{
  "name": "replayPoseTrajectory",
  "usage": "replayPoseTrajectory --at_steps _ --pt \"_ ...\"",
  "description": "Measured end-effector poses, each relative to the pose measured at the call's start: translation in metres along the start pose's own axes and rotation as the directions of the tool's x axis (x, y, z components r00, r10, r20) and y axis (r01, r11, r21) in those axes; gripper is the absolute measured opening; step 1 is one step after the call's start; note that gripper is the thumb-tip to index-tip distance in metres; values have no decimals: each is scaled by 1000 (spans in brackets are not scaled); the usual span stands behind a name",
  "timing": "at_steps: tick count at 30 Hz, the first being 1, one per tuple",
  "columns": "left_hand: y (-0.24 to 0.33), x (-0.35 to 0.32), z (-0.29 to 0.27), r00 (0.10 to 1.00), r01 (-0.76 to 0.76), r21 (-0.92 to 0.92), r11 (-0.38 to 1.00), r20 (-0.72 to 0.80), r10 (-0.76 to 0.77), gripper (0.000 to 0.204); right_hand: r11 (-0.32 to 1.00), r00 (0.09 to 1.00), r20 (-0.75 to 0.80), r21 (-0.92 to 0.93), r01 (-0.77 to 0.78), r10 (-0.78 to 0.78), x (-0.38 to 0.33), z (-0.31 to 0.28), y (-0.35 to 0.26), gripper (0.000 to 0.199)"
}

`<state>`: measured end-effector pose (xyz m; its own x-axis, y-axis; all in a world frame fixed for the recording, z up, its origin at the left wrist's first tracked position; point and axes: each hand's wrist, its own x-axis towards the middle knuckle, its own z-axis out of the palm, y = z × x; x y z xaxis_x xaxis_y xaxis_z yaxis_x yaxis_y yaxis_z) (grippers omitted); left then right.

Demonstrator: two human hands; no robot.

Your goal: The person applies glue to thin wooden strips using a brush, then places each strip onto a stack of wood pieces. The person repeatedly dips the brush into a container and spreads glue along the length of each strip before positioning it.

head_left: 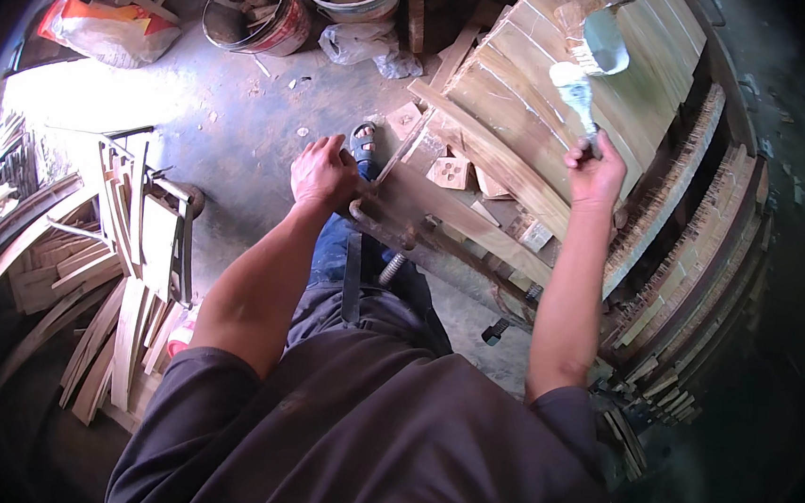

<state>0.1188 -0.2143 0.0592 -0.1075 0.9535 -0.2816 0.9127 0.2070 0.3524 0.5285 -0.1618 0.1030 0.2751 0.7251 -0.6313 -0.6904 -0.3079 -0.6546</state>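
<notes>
My right hand [598, 172] is closed around the handle of a brush [579, 103], its head coated in white. The brush is held over a panel of joined wooden boards [520, 81] with white streaks along its seams. Just beyond the brush head is a small container [606, 42] with white stuff on it. My left hand [326, 175] is at the near left end of a wooden rail [466, 221], back upward and fingers curled. Whatever those fingers may grip is hidden. A bent metal bar [376, 223] lies just below that hand.
Curved wooden panels [682, 245] stand stacked along the right. Scrap strips [136, 278] are heaped at the left. Two buckets [292, 30] [381, 9] of offcuts and an orange-and-white sack [108, 32] stand at the back. Small wooden blocks [448, 172] lie beside the rail.
</notes>
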Motion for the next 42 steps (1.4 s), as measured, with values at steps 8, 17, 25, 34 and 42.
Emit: replayPoseTrajectory --at_steps 8,17,25,34,42 --pt "-6 -1 9 1000 7 -22 1000 -20 -8 31 792 960 63 -552 262 -273 -52 90 90 14" --pt "-2 -1 3 999 46 -21 999 25 -46 31 390 866 184 -836 387 -464 -51 105 107 18" --pt "-1 0 5 999 35 3 999 10 -35 28 332 845 111 -887 322 -523 -76 65 87 18" --pt "-3 1 11 999 45 31 999 18 -46 34 206 788 64 -949 238 -613 -93 10 75 14" --pt "2 1 12 998 61 54 997 19 -62 37 183 738 -57 -979 91 -672 -111 -29 60 12"
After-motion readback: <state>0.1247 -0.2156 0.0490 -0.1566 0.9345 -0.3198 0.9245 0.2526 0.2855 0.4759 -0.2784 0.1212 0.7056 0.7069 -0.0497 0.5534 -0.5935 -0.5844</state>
